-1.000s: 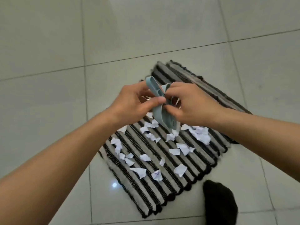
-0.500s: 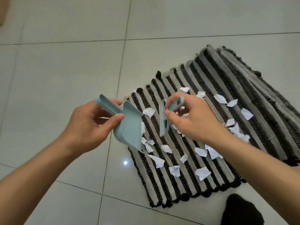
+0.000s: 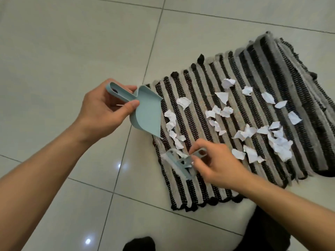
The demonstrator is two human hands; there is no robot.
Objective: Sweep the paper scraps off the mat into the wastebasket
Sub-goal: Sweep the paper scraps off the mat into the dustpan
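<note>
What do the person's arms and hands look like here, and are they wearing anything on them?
Both forearms are bare up to the frame edge: no sleeves show. The left hand and right hand carry no gloves, rings, watch or bracelet that I can see. Fingernails look short and unpainted.

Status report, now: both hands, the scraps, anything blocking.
Left hand grips pale blue plastic dustpan. Right hand holds matching small blue brush. White torn paper scraps all on striped woven mat. Wastebasket not in view; nothing blocking.
</note>
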